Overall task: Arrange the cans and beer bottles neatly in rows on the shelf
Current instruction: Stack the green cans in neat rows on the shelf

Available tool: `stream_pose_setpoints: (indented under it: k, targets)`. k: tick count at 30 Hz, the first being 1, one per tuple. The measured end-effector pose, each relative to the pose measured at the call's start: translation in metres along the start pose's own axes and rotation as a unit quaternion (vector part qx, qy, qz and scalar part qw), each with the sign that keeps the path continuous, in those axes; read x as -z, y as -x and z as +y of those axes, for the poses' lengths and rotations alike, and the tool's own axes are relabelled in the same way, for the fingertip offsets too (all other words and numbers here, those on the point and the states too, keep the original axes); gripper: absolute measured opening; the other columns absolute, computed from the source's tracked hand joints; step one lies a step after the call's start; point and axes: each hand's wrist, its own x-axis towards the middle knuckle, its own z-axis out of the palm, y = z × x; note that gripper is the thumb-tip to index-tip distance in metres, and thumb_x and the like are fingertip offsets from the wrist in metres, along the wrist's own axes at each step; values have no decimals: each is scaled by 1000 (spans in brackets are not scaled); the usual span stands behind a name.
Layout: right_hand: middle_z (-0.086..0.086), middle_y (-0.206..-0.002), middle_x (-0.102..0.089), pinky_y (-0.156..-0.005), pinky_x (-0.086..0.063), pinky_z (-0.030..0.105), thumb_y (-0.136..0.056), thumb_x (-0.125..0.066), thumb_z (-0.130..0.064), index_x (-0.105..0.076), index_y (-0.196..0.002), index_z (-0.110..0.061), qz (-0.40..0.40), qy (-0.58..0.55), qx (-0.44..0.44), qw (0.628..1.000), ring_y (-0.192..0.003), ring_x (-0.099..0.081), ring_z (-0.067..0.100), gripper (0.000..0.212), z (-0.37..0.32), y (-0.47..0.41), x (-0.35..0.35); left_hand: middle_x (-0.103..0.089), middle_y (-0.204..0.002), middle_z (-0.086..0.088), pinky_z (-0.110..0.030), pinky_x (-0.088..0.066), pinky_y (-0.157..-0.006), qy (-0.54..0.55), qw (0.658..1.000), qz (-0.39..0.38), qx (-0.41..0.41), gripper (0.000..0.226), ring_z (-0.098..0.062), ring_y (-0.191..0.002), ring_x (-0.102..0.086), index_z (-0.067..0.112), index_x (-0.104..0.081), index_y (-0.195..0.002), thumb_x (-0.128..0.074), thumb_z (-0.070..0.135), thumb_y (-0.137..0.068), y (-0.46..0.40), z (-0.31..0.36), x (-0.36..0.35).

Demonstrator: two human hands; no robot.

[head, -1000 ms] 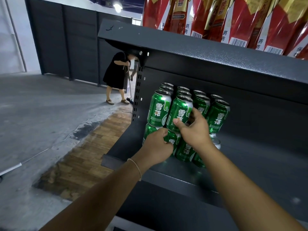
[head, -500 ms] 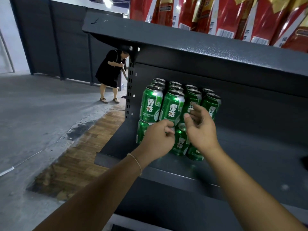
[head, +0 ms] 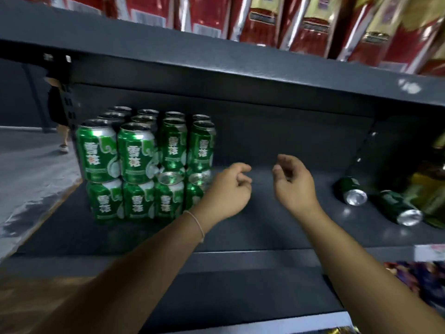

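Several green beer cans (head: 137, 153) stand stacked in two layers at the left end of the dark shelf (head: 240, 239). My left hand (head: 228, 189) hovers just right of the stack, fingers loosely curled, holding nothing. My right hand (head: 295, 182) hangs beside it over bare shelf, fingers relaxed and empty. Two more green cans lie on their sides at the right: one can (head: 351, 191) nearer the back and a second can (head: 397, 208) in front of it.
An upper shelf board (head: 216, 68) overhangs the cans and carries red packages (head: 308, 22). Dark bottles or packs (head: 431, 189) sit at the far right. A person's legs (head: 63, 141) show beyond the shelf's left end on the grey floor.
Both hands have let go of the stacked cans and moved right, off the stack. The camera has swung right, bringing the two lying cans into view.
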Motion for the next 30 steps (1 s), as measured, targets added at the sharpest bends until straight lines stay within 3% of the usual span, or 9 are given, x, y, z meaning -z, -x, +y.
stream_pose_setpoints:
  k: [4,10,14,18,22,30]
  targets:
    - [-2,-108,-60,-78,-37,9,-97,-56,-12,-58,-127,-6,28,17,-34,999,-97,-58,13,31,43,-17,53,-64,-105,-1,-46,-56,-83,17,999,-30,-2,32,-28,-95,-66,21,-56,-123,-48,13,-93,-27,14,-67]
    - [-1,-108,-59,-74,-35,4,-97,-56,-13,-57,-127,-4,56,30,-82,995,-100,-58,14,31,104,-47,114,-61,-114,0,-42,-56,-86,41,996,-76,22,32,-21,-100,-64,21,-54,-126,-48,16,-95,-63,25,-151]
    - [4,-114,-65,-90,-42,21,-96,-58,-19,-58,-129,-7,63,54,-124,989,-108,-62,20,35,149,-66,143,-59,-120,2,-37,-56,-86,49,994,-89,42,32,-19,-102,-62,21,-53,-126,-47,13,-95,-82,27,-195]
    - [12,-115,-69,-90,-44,27,-93,-60,-22,-59,-126,-6,60,94,-184,977,-106,-63,28,36,195,-84,161,-58,-121,2,-34,-55,-87,50,993,-96,53,33,-17,-104,-61,18,-53,-129,-46,12,-97,-95,26,-228]
    - [23,-130,-58,-103,-44,40,-91,-61,-33,-52,-133,-5,44,142,-252,956,-120,-55,39,52,236,-105,167,-59,-125,-2,-35,-55,-89,50,993,-89,62,34,-18,-104,-62,15,-53,-130,-45,10,-96,-104,26,-253]
    - [27,-133,-54,-101,-41,37,-90,-63,-46,-41,-134,5,11,135,-332,934,-125,-51,40,71,272,-138,163,-55,-132,2,-33,-55,-88,31,992,-98,79,37,-17,-111,-59,17,-49,-134,-43,14,-97,-111,21,-269]
